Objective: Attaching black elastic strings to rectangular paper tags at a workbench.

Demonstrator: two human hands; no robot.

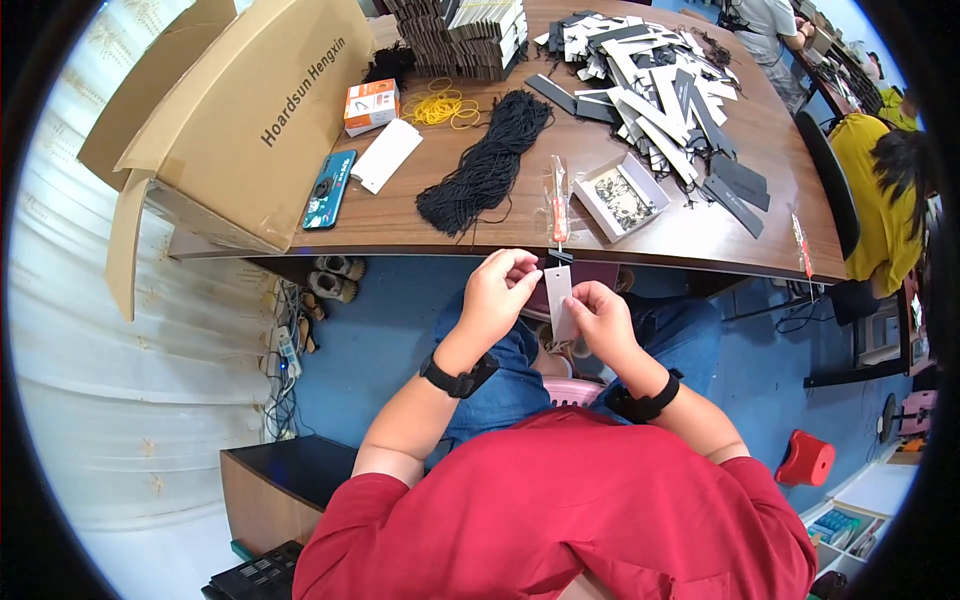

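Just off the table's front edge, my right hand [603, 318] pinches a white hang tag [560, 298] by its right side, thumb on its face. The tag hangs upright, a small hole near its top. At its upper left is my left hand [497, 298], fingers curled together in a pinch; anything between them is too small to make out. Above the tag, a small black clip-like piece [560, 257] sits at the edge, below an orange-handled tool [559, 215] taped to the tabletop. A bundle of black cords [488, 160] and a white box of small dark pieces [650, 212] lie beyond.
A large cardboard box [250, 120] stands at the left, beside a phone [328, 190], a white card [387, 155], an orange-and-white box [371, 106] and yellow cords [438, 104]. Behind are stacked tags [460, 40] and a black-and-white tag pile [650, 90]. A person in yellow [880, 190] sits at right.
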